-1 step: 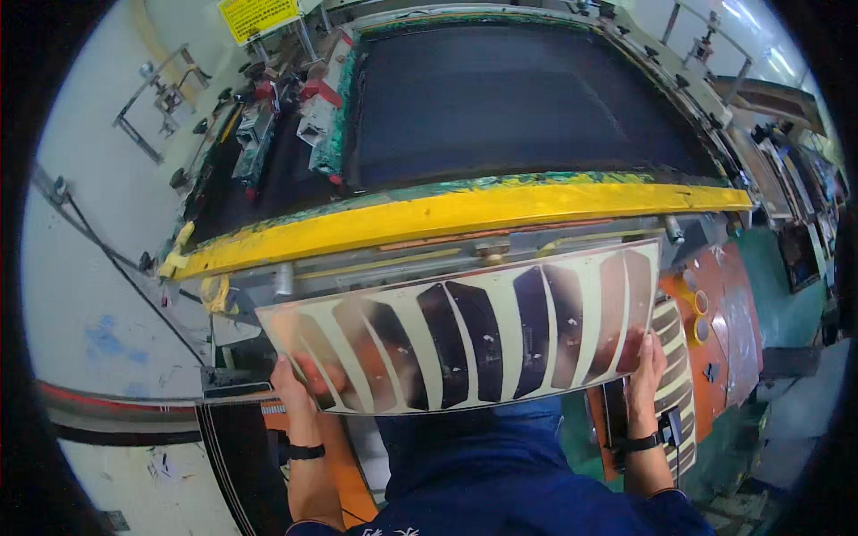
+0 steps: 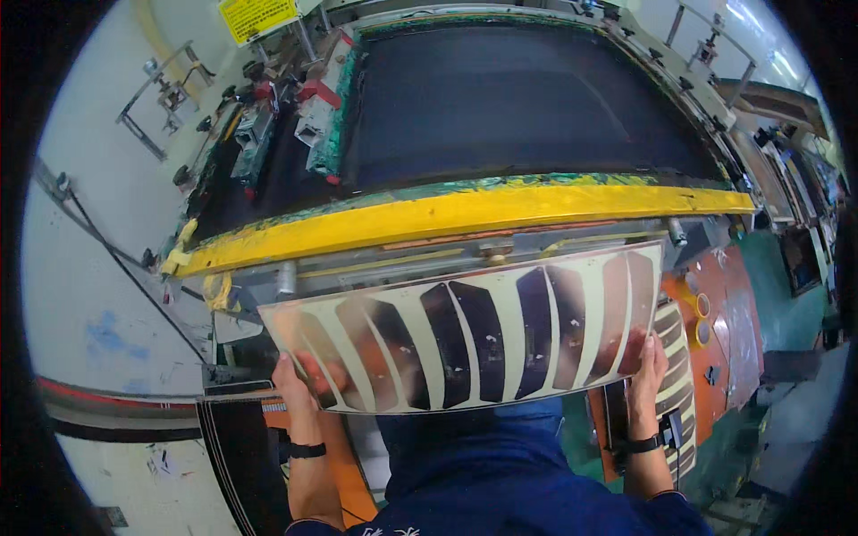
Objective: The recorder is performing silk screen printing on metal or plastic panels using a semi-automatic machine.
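Observation:
A wide, glossy sheet (image 2: 485, 344) hangs tilted in front of my body, with a cream ground and a row of dark, curved panel shapes that look partly reflective. My left hand (image 2: 293, 384) is closed on its left edge near the lower corner. At the opposite edge, my right hand (image 2: 647, 364) grips the lower right side, thumb along the border. Just beyond the sheet's upper edge runs the yellow front bar (image 2: 465, 213) of a large printing screen. The dark mesh (image 2: 518, 103) of that screen lies farther away, its border smeared with green.
Metal clamp arms with red parts (image 2: 315, 112) stand over the screen's left side. To the right, a similar patterned sheet (image 2: 677, 384) lies low beside an orange surface (image 2: 728, 330) with yellow tape rolls (image 2: 702, 306). A white surface (image 2: 116, 326) fills the left.

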Available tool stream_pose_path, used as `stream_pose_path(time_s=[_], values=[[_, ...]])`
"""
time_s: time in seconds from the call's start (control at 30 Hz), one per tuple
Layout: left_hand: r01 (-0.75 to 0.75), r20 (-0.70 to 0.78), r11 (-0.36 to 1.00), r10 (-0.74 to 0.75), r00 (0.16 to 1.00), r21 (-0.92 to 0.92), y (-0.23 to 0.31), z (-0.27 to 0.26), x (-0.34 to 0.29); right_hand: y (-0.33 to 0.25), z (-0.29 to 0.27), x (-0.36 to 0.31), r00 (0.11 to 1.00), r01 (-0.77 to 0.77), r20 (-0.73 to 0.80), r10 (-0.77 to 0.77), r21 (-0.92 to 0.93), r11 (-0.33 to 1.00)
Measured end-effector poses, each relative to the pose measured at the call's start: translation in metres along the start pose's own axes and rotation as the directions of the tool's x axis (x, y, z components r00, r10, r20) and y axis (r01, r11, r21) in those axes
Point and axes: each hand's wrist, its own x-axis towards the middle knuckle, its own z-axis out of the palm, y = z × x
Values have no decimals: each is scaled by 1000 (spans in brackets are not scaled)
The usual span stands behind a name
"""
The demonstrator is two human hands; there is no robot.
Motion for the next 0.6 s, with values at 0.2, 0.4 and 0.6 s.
stream_pose_path(time_s=[0.2, 0.4, 0.6], values=[[-14, -49, 999, 16, 999, 43, -3, -4, -3, 25, -5, 7, 998, 13, -64, -16, -39, 999], [-37, -75, 999, 39, 996, 40, 9, 15, -10, 22, -2, 11, 995, 83, -46, -85, -50, 995], [1, -6, 999, -1, 1000, 47, 6, 6, -9, 8, 5, 7, 999, 39, -26, -39, 13, 999]])
